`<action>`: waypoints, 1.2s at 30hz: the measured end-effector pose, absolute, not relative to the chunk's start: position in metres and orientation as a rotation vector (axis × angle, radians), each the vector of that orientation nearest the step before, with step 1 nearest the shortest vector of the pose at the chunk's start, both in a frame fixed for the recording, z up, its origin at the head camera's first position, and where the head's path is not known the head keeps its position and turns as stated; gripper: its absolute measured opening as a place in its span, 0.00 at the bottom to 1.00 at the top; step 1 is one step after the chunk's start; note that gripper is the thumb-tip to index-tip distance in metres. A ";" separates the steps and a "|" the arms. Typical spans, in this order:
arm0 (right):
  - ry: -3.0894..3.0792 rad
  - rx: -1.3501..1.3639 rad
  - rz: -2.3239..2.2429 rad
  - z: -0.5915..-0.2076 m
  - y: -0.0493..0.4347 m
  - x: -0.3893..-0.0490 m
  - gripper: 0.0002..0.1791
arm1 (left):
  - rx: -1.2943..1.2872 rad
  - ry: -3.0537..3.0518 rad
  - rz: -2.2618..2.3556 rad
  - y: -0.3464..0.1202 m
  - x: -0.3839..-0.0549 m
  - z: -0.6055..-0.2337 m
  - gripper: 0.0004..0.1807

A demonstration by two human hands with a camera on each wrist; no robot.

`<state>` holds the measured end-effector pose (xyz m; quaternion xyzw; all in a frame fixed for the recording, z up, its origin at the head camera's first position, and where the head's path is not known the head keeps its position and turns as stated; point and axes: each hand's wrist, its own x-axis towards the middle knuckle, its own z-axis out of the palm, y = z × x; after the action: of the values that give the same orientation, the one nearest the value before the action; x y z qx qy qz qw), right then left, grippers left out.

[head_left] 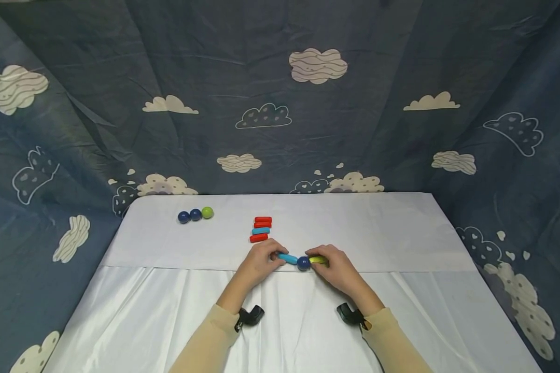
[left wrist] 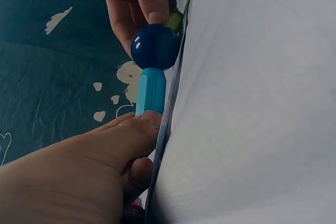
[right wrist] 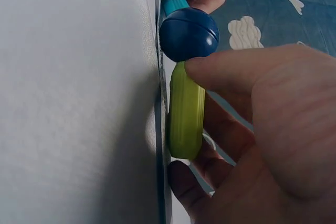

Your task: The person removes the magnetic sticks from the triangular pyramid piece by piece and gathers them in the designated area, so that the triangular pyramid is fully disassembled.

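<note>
Near the front of the table's raised board, my left hand (head_left: 260, 260) pinches a light blue stick (head_left: 288, 258) by its outer end. My right hand (head_left: 334, 264) holds a yellow-green stick (right wrist: 186, 111) between thumb and fingers. Between the two sticks sits a dark blue ball (head_left: 303, 263), with one stick end against each side, so the three form a row. In the left wrist view the light blue stick meets the ball directly, and the right hand's fingertips are right at the ball's far side.
Behind my left hand lie several short sticks in a column, red sticks (head_left: 259, 238) and a light blue stick (head_left: 261, 231). Farther back on the left stand two dark blue balls (head_left: 195, 214) and a green ball (head_left: 207, 212). A dark cloud-printed curtain (head_left: 280, 145) hangs behind the white table (head_left: 378, 228).
</note>
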<state>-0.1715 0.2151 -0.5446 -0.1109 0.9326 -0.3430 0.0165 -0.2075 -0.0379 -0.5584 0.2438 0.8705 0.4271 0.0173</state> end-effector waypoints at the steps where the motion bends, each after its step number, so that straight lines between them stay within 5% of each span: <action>1: 2.898 -0.360 -1.060 -0.544 0.215 -0.171 0.19 | 0.757 2.703 1.330 -0.038 -0.208 -0.558 0.09; 36: 2.904 -0.122 -1.110 -0.544 0.214 -0.171 0.22 | 0.673 2.499 1.484 -0.044 -0.207 -0.558 0.08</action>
<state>-0.1714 0.2139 -0.5437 -0.0392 0.9333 -0.3566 0.0153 -0.2066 -0.0437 -0.5584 0.2249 0.8351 0.4958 0.0792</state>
